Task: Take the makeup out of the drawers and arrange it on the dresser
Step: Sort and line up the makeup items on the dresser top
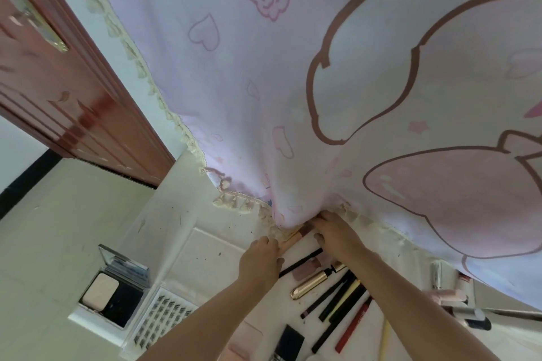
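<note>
A: Head view. Status of hands?
B: Left hand at approx 6 o'clock of centre, back up, fingers together and bent down over the butt of a pink-handled brush; looks like a pinch, fingertips hidden. Right hand just beside it toward 3 o'clock, fingers curled round the brush's dark ferrule end, right at the hem of the pink curtain.
A: Brush location?
B: Held between both hands, above white dresser top, tip tucked against curtain fold. Can't tell if touching the surface.
A: Other makeup?
B: Laid out on dresser, 5 o'clock of hands: gold tube, thin black pencil next to left hand, row of black pens, red pencil, yellow pencil. Black square compact near bottom edge.
A: Left side?
B: Open powder compact w/ mirror lid up at 8 o'clock, lash tray just beside it toward 4 o'clock. Pale lipstick tubes far right under curtain edge, blurred.
A: Background?
B: Red-brown door at 10 o'clock, tile floor below it.
</note>
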Motion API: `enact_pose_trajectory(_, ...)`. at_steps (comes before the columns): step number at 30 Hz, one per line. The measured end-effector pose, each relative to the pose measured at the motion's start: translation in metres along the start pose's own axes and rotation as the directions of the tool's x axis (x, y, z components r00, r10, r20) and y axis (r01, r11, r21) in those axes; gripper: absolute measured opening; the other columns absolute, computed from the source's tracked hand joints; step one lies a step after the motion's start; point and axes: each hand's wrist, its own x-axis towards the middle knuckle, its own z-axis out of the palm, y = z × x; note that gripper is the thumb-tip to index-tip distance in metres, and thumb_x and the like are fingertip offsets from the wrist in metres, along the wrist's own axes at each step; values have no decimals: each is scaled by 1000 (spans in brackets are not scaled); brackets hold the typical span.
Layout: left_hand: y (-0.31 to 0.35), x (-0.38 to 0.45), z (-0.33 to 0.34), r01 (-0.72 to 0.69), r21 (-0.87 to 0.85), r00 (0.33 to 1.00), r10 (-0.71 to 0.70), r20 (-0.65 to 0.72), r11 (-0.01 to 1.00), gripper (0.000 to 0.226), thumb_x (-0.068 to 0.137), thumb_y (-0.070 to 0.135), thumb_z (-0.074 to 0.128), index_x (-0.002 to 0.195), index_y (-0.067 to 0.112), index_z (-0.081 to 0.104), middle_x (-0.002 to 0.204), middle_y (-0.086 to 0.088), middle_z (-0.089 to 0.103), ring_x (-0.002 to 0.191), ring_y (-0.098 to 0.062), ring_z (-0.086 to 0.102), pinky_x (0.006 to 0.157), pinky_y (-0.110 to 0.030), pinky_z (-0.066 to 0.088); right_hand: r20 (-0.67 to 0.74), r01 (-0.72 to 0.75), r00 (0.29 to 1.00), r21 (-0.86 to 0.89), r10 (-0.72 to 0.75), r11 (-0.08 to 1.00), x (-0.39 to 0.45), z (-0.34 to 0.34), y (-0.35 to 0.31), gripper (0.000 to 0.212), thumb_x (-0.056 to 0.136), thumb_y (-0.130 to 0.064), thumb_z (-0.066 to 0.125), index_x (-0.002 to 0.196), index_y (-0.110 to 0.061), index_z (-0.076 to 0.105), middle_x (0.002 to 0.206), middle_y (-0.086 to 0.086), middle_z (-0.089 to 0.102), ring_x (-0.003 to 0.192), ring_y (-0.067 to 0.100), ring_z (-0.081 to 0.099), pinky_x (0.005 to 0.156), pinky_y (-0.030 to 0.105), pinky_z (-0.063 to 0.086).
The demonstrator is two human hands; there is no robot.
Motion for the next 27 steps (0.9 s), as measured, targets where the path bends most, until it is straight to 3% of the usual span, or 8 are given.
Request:
enact_pose_trajectory(5,-2,2,3,-33,84,999,34,-10,996,25,97,16,35,117,10,50,120,-6,50,112,-20,46,78,-26,40,-6,-55,998,91,56,994,-3,3,-1,33,93,-11,43,123,-13,56,125,8,52,115,21,49,95,21,35)
enact_pose_trajectory(9,-6,-2,2,-80,67,993,86,-85,995,28,98,17,33,117,10,53,117,-6,52,109,-20,48,76,-25,38,-55,-46,997,199,59,979,-13,-5,-4,29,91,-9,48,118,-9,59,113,9,55,106,21,51,78,14,32)
enact_pose_trajectory(13,-9,-11,-7,-218,-41,937,198,-287,975,12,89,7,49,91,4,61,89,-8,58,83,-27,60,62,-24,35,-173,16,984,292,36,956,-30,-26,-10,20,89,-7,53,106,-3,64,94,-1,47,89,12,44,67,6,31)
enact_pose_trajectory(16,-9,-20,-17,-297,-95,897,243,-369,950,22,96,13,35,99,4,55,92,-5,54,76,-15,46,65,-17,31,-219,30,974,399,64,917,-51,-45,-19,11,88,-8,54,95,-9,63,85,-9,47,79,7,45,70,1,35)
enact_pose_trajectory(19,2,-35,-41,-436,-143,830,336,-446,889,30,88,18,31,76,3,55,63,1,44,52,-1,28,47,-8,21,-244,-1,953,584,177,812,-73,-61,-34,26,90,-6,50,74,-25,49,70,-11,49,60,-1,50,62,8,40)
enact_pose_trajectory(21,5,-43,-51,-513,-141,752,364,-549,847,27,86,15,33,71,4,53,62,8,35,47,5,18,46,-1,13,-227,-34,934,710,274,703,-86,-74,-46,24,93,-11,45,73,-23,47,59,-5,49,41,0,47,46,8,38)
enact_pose_trajectory(25,9,-59,-73,-584,-77,683,438,-584,808,28,89,22,32,74,7,51,64,12,33,47,0,25,47,-1,15,-62,-127,951,815,303,565,-109,-97,-70,46,97,-35,33,59,-13,48,34,-8,39,27,6,29,35,17,24)
enact_pose_trajectory(27,12,-65,-84,-575,-25,717,488,-497,818,29,94,34,27,81,13,43,62,14,29,54,-3,31,46,-8,22,-49,-122,950,849,307,515,-119,-108,-80,48,96,-35,34,56,-13,47,34,-8,32,29,7,23,34,15,19)
